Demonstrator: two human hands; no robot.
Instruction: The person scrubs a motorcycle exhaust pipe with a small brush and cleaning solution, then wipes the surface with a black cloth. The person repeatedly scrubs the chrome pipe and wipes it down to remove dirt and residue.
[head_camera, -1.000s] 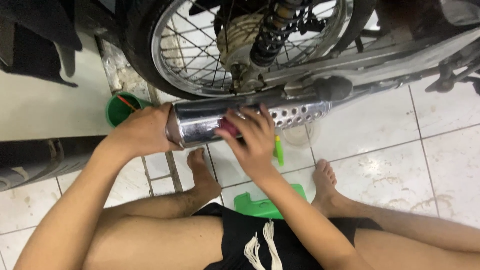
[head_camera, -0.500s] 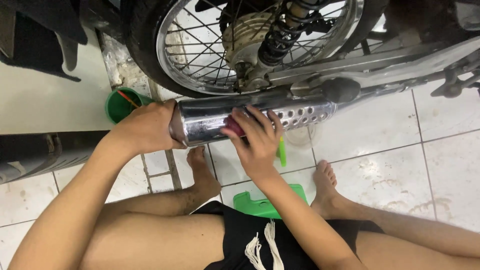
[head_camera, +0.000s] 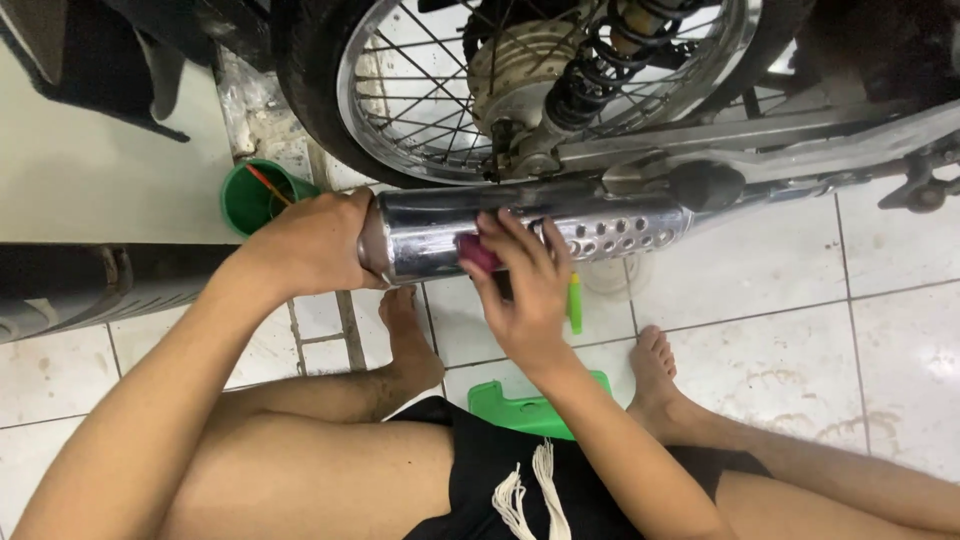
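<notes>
A shiny chrome exhaust pipe (head_camera: 430, 228) of a motorcycle runs across the middle of the view, below the spoked rear wheel (head_camera: 540, 70). My left hand (head_camera: 310, 245) cups the rear end of the pipe. My right hand (head_camera: 525, 280) presses a small pink-purple pad (head_camera: 478, 252) against the side of the pipe, next to its perforated heat shield (head_camera: 620, 228). A thin green object (head_camera: 575, 303) pokes out behind my right hand, close to the floor.
A green cup (head_camera: 250, 195) with a red stick in it stands on the floor left of the pipe. A low green stool (head_camera: 520, 408) sits under me. My bare feet (head_camera: 655, 365) rest on white floor tiles. A dark tyre (head_camera: 80, 285) lies at left.
My right hand with the pad has shifted slightly along the pipe. The left hand stays on the pipe's end.
</notes>
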